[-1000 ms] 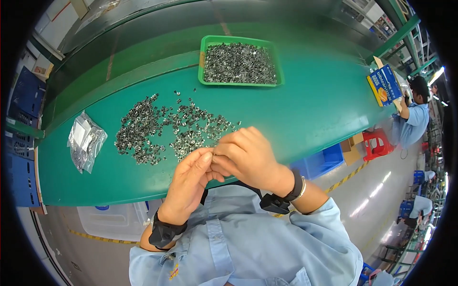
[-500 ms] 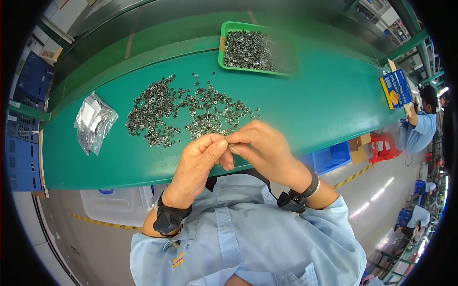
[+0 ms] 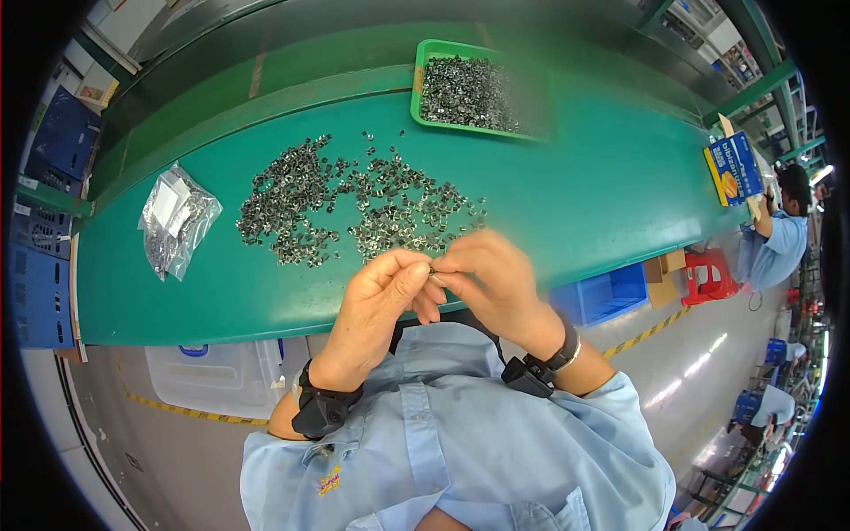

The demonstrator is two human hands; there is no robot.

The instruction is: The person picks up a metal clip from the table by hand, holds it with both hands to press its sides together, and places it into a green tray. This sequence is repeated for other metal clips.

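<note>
My left hand (image 3: 381, 301) and my right hand (image 3: 494, 283) meet over the near edge of the green table (image 3: 602, 190). Thumbs and forefingers of both pinch one small metal part (image 3: 432, 273), mostly hidden by the fingertips. Just beyond them lies a loose, scattered heap of small square metal parts (image 3: 398, 217). A denser dark heap of similar parts (image 3: 288, 199) spreads to its left. At the back, a green tray (image 3: 416, 99) is filled with more of these pieces.
A transparent plastic bag of parts (image 3: 181, 226) lies at the left. At the right end stands a blue and yellow box (image 3: 735, 168), near a seated co-worker (image 3: 779, 243). Below the table are a blue bin (image 3: 611, 296), a red stool (image 3: 708, 279) and a transparent lidded box (image 3: 212, 376).
Both hands stay pinched together, with the fingertips slightly shifted and the right hand's fingers a little lower. The view has moved slightly; the heaps and tray look the same.
</note>
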